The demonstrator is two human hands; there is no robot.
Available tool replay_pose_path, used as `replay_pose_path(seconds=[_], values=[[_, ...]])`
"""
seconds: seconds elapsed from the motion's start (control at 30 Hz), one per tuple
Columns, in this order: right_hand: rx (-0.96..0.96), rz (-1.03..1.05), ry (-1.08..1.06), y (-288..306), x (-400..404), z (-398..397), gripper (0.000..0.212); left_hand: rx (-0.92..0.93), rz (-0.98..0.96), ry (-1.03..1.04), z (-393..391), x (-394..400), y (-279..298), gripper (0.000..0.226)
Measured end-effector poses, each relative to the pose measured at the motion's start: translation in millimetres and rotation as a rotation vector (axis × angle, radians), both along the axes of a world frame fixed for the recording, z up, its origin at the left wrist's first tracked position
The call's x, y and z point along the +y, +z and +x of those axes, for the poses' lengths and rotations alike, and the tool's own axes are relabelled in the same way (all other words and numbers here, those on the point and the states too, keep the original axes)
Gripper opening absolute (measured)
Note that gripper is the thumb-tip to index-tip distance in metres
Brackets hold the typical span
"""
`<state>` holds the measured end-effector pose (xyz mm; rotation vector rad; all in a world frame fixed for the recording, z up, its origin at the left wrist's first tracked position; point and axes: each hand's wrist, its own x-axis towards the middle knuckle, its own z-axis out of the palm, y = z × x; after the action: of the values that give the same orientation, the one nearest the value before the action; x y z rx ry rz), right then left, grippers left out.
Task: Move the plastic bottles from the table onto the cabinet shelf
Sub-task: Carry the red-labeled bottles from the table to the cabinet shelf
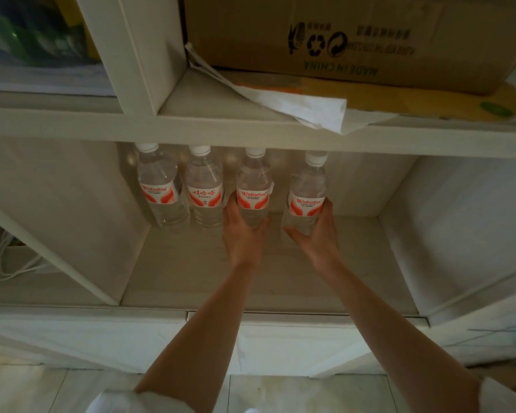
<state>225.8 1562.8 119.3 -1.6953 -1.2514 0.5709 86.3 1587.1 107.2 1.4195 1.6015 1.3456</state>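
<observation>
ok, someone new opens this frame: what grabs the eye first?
Four water bottles in a row at the back of the cabinet shelf. The left hand grips the third bottle and the right hand grips the fourth bottle. A cardboard box sits on the shelf above.

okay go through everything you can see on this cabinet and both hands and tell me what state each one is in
Two left bottles: upright on the shelf, capped, untouched.
Third bottle: upright, capped, gripped by the left hand.
Fourth bottle: upright, capped, gripped by the right hand.
Cardboard box: on the shelf above, print upside down.
White paper: overhanging that shelf's edge.
</observation>
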Motion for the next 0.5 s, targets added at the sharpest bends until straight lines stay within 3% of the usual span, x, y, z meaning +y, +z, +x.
replay_pose_path(seconds=[0.3,0.5], values=[[-0.016,-0.072,-0.041,-8,-7,-3,0.077,-0.008,-0.03,-0.054,-3,-8,-2,0.091],[0.0,-0.122,-0.087,-25,-33,-8,0.073,0.04,-0.11,-0.073,-12,-30,-11,0.076]])
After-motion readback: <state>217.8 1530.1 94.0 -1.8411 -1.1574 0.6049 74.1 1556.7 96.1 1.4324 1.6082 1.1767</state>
